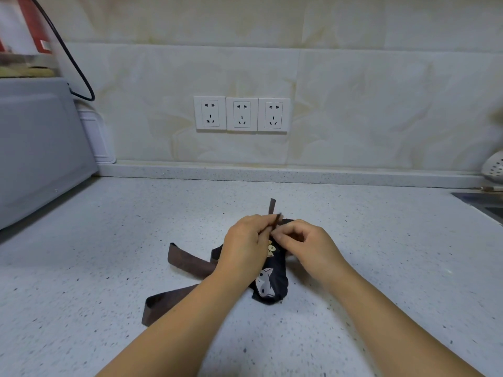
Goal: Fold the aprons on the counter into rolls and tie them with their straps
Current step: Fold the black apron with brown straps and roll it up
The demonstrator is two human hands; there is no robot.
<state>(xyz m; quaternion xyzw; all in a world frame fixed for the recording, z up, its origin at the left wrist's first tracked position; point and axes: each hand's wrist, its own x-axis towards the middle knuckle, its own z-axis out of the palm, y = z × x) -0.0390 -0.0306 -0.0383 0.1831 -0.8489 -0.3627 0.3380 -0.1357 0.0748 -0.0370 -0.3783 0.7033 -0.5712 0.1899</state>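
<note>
Fingers (262, 221) of the left hand (245, 244) pinch a narrow strap (272, 205), brown, its free end standing up toward the worktop's back edge. The right hand (310, 244) curls its own fingers (284, 233) in a pinch that appears to close on the same strap where it meets the roll. Beneath both hands lies the dark, cat-printed apron (272, 284), rolled into a short bundle in the middle of the speckled worktop (109, 268), well apart from the back edge. Two wider straps (187, 261) trail flat toward the left edge. The cloth looks light, soft and limp, likely to spring loose unless pressed. The strap is best taken close to the roll and kept taut. Three wall sockets (241, 114) sit behind.
</note>
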